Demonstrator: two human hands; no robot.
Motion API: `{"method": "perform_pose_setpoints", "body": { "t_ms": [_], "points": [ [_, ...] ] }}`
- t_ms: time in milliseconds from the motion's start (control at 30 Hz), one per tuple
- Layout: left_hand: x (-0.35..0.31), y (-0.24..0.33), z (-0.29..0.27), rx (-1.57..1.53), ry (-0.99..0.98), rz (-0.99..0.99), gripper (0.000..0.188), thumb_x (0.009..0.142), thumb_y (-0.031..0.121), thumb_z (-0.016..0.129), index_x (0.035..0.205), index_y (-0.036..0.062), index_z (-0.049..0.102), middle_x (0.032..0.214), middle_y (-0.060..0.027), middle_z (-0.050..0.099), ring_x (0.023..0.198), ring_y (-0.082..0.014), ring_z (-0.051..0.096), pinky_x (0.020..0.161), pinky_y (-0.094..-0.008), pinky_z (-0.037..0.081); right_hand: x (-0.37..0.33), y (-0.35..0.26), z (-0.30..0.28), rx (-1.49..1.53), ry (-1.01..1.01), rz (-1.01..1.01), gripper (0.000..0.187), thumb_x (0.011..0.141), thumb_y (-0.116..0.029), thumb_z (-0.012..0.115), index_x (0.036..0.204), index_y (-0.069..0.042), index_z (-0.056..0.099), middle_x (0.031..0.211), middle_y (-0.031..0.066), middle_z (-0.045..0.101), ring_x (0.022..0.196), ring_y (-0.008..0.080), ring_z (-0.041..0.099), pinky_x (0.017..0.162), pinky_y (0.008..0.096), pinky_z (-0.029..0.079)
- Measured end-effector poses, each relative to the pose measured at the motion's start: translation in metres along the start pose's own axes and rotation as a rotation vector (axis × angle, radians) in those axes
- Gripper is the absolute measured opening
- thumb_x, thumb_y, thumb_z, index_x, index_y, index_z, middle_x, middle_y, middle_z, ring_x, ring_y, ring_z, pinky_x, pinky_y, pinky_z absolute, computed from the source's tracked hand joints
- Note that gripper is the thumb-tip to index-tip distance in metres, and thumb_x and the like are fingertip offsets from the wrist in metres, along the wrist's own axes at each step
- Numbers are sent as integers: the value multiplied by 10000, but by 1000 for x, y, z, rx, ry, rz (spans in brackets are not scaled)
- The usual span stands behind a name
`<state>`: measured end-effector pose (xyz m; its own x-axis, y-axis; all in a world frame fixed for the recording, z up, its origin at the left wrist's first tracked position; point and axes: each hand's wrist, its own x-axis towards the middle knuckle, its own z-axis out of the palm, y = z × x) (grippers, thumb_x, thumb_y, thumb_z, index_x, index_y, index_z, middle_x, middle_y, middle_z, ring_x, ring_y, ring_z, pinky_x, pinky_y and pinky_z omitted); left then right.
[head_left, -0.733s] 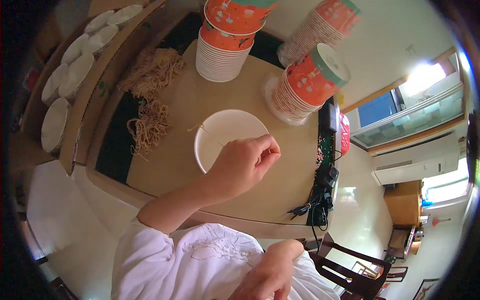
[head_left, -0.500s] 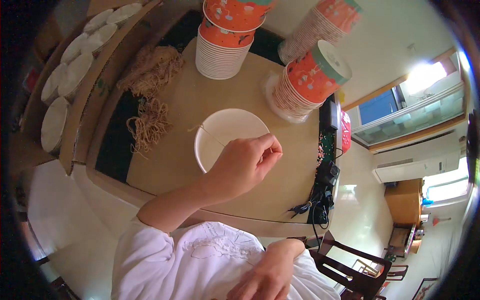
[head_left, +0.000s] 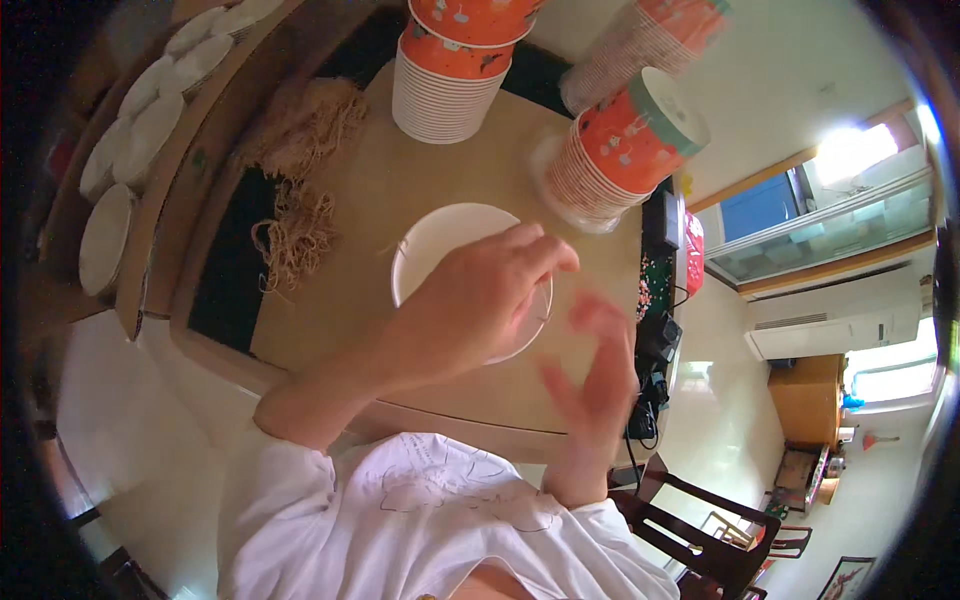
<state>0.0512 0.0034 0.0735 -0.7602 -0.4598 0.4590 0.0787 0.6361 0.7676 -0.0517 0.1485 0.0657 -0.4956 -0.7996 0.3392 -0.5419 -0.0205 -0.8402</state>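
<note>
A white round paper tub stands on the brown board with its mouth up. A thin beige string crosses its left rim. My left hand lies over the tub's mouth with curled fingers near the right rim. The fingertips are turned away, so what they hold is hidden. To the right of the tub, my right hand is raised and blurred, thumb and fingers apart, with nothing visible in it. Loose bundles of beige string lie left of the tub.
Stacked orange-and-white paper tubs stand at the back, and another stack leans at the right in clear plastic. A carton with white round tubs is at far left. Black adapters and cables line the right edge.
My right hand has risen from my lap to beside the tub and spread its fingers. My left hand has shifted slightly toward the tub's right rim, and the string's stretch across the mouth no longer shows.
</note>
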Motion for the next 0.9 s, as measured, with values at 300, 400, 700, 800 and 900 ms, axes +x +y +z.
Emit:
{"method": "perform_pose_setpoints", "body": {
  "t_ms": [300, 400, 700, 800, 900],
  "points": [
    [6, -85, -38, 440, 5, -324, 228, 828, 43, 561, 1054, 31, 590, 965, -130, 583, 914, -317, 594, 776, -372, 493, 66, 105, 25, 157, 26, 167, 145, 918, -69, 530, 1023, -9, 611, 803, 61, 652, 742, 111, 604, 627, 262, 495],
    [1, -115, -48, 302, -118, -498, 181, 870, 132, 567, 995, 12, 619, 858, -98, 630, 794, -242, 621, 711, -348, 504, 72, 105, 27, 136, -138, 356, 160, 903, -56, 546, 1032, -3, 624, 816, 47, 650, 696, 92, 587, 596, 256, 482],
    [-33, -193, -16, -364, -313, -930, 322, 930, 323, 446, 1079, 101, 625, 860, -36, 649, 678, -135, 594, 587, -311, 495, 97, 115, 19, -161, -772, 733, 236, 879, -151, 552, 1040, -8, 648, 862, 51, 674, 783, 139, 602, 662, 284, 492],
    [-18, -185, -5, -377, -309, -812, 386, 943, 423, 378, 1028, 131, 617, 722, -16, 621, 539, -115, 558, 456, -285, 464, 105, 101, 4, -2, -631, 878, 267, 888, -203, 541, 1082, -40, 626, 900, 32, 658, 842, 145, 597, 692, 290, 495],
    [24, -124, -25, -287, -130, -483, 384, 963, 414, 394, 1022, 96, 601, 695, -34, 608, 545, -131, 562, 456, -296, 446, 134, 78, -42, -324, -401, 618, 347, 909, -253, 509, 1207, -78, 530, 1002, 40, 612, 906, 160, 583, 770, 315, 485]
  ]
}}
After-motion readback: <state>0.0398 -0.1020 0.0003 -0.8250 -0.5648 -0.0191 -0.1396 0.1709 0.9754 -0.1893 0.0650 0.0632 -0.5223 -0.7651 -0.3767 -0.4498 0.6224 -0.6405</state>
